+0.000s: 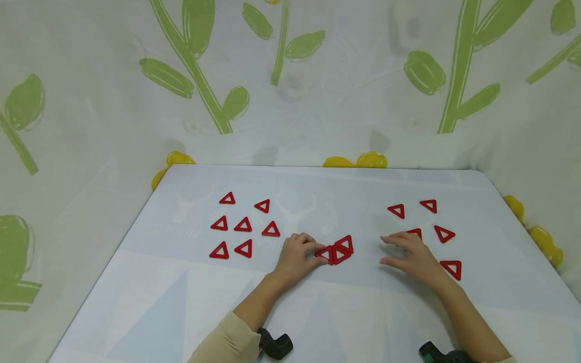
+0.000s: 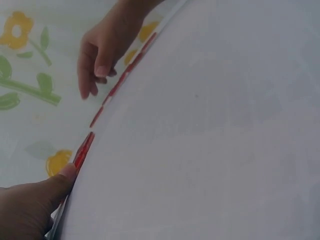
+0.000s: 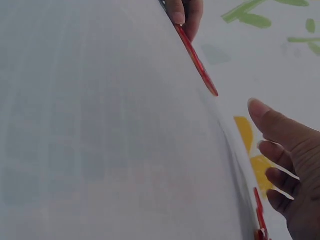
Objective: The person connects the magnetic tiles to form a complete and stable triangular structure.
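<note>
Three red triangle frames stand edge to edge in the middle of the white table. In the head view, my left hand (image 1: pixel 294 259) pinches the leftmost triangle (image 1: pixel 331 256) of this group between thumb and forefinger. Against it lies a second triangle (image 1: pixel 336 257), and a third triangle (image 1: pixel 351 244) adjoins at the upper right. My right hand (image 1: pixel 412 256) hovers to the right of the group, thumb and fingers spread apart with nothing between them. It partly covers a loose triangle (image 1: pixel 418 232). The right wrist view also shows this hand (image 3: pixel 295 165) holding nothing.
Several loose red triangles, one of them a triangle (image 1: pixel 220 256) near the front, lie spread on the left of the table (image 1: pixel 190 302). More lie at the right, including a triangle (image 1: pixel 458 269) beside the right forearm. A leaf-patterned cloth (image 1: pixel 336 116) rises behind the table.
</note>
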`<action>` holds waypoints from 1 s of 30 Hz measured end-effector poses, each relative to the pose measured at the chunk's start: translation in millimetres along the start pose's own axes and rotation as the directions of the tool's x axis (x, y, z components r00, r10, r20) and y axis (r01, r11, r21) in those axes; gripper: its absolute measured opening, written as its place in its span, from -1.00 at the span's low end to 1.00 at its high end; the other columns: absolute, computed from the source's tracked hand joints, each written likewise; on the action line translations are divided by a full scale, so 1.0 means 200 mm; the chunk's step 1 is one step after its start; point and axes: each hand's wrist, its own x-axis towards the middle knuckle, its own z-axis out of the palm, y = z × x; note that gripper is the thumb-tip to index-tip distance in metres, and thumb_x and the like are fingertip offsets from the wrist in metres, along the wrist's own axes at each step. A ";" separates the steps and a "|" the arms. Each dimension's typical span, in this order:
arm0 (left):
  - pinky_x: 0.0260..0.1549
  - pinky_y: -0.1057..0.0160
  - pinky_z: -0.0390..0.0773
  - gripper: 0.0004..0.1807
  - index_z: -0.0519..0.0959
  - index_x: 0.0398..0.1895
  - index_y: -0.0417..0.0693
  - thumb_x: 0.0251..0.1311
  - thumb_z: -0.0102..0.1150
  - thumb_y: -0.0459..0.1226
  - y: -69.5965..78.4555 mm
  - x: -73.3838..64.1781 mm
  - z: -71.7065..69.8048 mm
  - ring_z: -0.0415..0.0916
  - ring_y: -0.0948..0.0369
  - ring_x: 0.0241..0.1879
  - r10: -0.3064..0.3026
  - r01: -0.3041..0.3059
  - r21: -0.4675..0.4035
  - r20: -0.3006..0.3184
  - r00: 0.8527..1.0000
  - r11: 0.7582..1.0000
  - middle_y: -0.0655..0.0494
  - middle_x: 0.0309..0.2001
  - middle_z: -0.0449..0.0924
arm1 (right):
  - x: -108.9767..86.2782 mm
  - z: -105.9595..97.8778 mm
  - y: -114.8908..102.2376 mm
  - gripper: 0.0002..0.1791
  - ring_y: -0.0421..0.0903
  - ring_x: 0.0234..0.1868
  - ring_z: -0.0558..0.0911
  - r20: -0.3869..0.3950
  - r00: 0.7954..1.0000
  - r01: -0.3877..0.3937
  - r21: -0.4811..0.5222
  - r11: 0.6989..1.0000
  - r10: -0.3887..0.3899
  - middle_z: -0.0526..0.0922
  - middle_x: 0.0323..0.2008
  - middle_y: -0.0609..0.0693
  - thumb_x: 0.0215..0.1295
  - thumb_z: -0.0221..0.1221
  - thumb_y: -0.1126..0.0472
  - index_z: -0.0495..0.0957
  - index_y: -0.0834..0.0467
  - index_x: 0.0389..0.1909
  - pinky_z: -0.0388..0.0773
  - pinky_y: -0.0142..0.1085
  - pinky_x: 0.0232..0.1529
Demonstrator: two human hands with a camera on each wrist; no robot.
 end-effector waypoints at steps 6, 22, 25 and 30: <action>-0.14 0.19 0.34 -0.69 0.70 -0.15 0.05 -0.01 0.39 -0.11 0.01 0.01 0.00 0.39 0.20 -0.19 -0.016 0.016 -0.047 0.003 1.000 0.999 0.14 -0.24 0.51 | -0.05 -0.06 0.04 -0.43 -0.45 -0.13 0.26 -0.051 0.999 0.018 -0.004 1.000 -0.018 0.59 -0.14 0.06 -0.17 0.48 0.24 0.61 0.23 -0.02 0.41 -0.44 -0.32; -0.17 0.20 0.34 -0.69 0.70 -0.17 0.02 -0.02 0.40 -0.14 0.02 0.00 -0.02 0.37 0.21 -0.23 -0.019 0.019 -0.062 -0.006 1.000 0.998 0.14 -0.26 0.50 | -0.18 -0.21 0.16 -0.44 -0.51 -0.14 0.17 -0.079 0.995 -0.068 -0.075 0.995 0.062 0.59 -0.17 0.12 -0.21 0.50 0.21 0.62 0.24 -0.08 0.37 -0.49 -0.37; -0.18 0.21 0.34 -0.69 0.70 -0.15 0.02 -0.01 0.39 -0.14 0.02 0.00 -0.02 0.37 0.21 -0.22 -0.029 0.029 -0.064 0.007 1.000 0.998 0.13 -0.25 0.50 | -0.20 -0.23 0.19 -0.45 -0.51 -0.14 0.16 -0.072 0.994 -0.090 -0.088 0.992 0.084 0.62 -0.18 0.14 -0.21 0.50 0.20 0.63 0.23 -0.09 0.37 -0.50 -0.35; -0.18 0.21 0.34 -0.68 0.69 -0.14 0.01 -0.01 0.39 -0.14 0.02 -0.01 -0.02 0.38 0.21 -0.22 -0.032 0.033 -0.054 0.006 0.999 0.998 0.13 -0.25 0.50 | -0.22 -0.24 0.21 -0.47 -0.47 -0.15 0.16 -0.053 0.993 -0.110 -0.105 0.988 0.105 0.63 -0.21 0.13 -0.19 0.49 0.21 0.64 0.22 -0.10 0.36 -0.52 -0.34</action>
